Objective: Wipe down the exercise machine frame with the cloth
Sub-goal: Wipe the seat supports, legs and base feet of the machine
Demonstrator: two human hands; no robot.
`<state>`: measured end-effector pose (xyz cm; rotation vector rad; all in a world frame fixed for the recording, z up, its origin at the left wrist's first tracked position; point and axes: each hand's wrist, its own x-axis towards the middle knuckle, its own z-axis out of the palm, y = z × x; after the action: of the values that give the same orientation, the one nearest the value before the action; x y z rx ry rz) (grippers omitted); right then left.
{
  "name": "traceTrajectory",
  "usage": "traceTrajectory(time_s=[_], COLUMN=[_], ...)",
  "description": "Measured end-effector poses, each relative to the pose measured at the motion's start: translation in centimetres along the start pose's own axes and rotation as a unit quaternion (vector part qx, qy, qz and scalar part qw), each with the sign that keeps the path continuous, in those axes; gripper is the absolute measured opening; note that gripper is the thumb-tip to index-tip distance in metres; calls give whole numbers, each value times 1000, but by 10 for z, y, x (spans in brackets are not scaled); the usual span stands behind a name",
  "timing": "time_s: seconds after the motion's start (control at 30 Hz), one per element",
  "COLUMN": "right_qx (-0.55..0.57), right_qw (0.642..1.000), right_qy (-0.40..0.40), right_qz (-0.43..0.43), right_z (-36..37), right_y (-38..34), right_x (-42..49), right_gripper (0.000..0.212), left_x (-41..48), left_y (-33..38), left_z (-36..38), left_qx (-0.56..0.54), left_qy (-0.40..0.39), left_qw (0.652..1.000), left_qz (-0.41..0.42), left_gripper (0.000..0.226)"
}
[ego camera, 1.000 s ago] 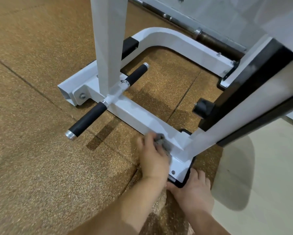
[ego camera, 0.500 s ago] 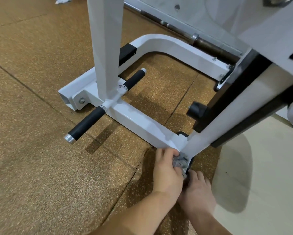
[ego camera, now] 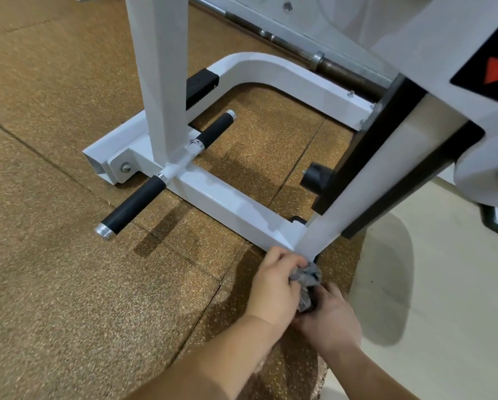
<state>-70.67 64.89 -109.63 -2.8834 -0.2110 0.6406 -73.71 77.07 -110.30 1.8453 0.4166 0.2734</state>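
At the near foot of the white exercise machine frame (ego camera: 230, 209), fingers of the left hand (ego camera: 273, 287) clutch a crumpled grey cloth (ego camera: 307, 277), mid-wipe; grip of the right hand (ego camera: 328, 316) unclear. Next, probably: the slanted post (ego camera: 343, 203).

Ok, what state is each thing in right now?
Crumpled grey cloth: bunched, pressed at the frame's near corner.
White metal machine frame: upright on the brown speckled floor.
Left hand: gripping the cloth.
Right hand: touching the cloth's lower end; grip unclear.
Black-gripped cross bar: horizontal, untouched.
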Motion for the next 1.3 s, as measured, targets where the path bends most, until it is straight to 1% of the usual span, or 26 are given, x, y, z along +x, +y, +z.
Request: traceTrajectory(time_s=[0.07,0.13,0.17,0.23,0.3,0.37,0.47,0.53,0.63,0.67,0.73,0.77,0.83,0.9,0.97,1.03,1.13,1.17,1.23,1.3], right_qx=[24,36,36,33,37,33,8,-5,-12,-16,-27,-29,-23,-23,-24,-21,-26,-26,-24,-23], right_qw=[1000,999,999,999,999,999,1000,1000,1000,1000,999,999,999,999,999,1000,999,999,1000,1000], right_qy=[0,-10,-11,-5,1,7,17,26,18,18,24,26,33,38,25,17,19,17,10,12], right_qz=[2,11,13,8,5,4,-7,-16,-6,-5,-19,-22,-17,-14,-5,-1,-5,-5,-7,1], right_z=[-1,-2,-3,-3,-4,-3,-3,-2,-1,0,2,4,6,9,11,11,12,11,11,10], right_y=[0,0,-1,-1,-2,-2,-4,-6,-6,-5,-5,-3,0,3,4,4,4,5,6,6], right_x=[2,1,-1,-2,-5,-5,-7,-9,-6,-5,-4,-4,-4,-2,0,0,-1,-1,-2,-2], right_gripper=[80,97,102,103,100,96,89,88,84,80,75,76,88,101,101,100,100,96,87,91], left_x=[4,8,11,19,26,26,18,18,26,25,18,14,12,18,23,25,19,15,8,7], left_y=[-6,-10,-13,-16,-17,-18,-16,-15,-17,-13,-6,-4,-7,-15,-20,-17,-8,-6,-4,-9], left_z=[-13,-26,-28,-21,-8,-3,-12,-22,-22,-16,-3,2,0,-14,-24,-19,3,9,16,13], left_qx=[6,-4,-21,-85,-153,-135,-65,-51,-63,-59,-55,-54,-61,-85,-105,-97,-82,-98,-150,-150], left_qy=[32,110,149,194,201,186,120,108,168,175,170,155,114,100,137,178,178,171,162,169], left_qw=[999,993,986,966,939,946,978,984,971,970,973,977,983,982,972,963,963,963,959,961], left_qz=[-13,-49,-68,-146,-234,-230,-158,-129,-156,-161,-148,-138,-129,-137,-158,-178,-187,-182,-176,-156], left_gripper=[38,38,38,36,37,39,38,39,34,33,33,34,39,42,41,36,26,24,29,25])
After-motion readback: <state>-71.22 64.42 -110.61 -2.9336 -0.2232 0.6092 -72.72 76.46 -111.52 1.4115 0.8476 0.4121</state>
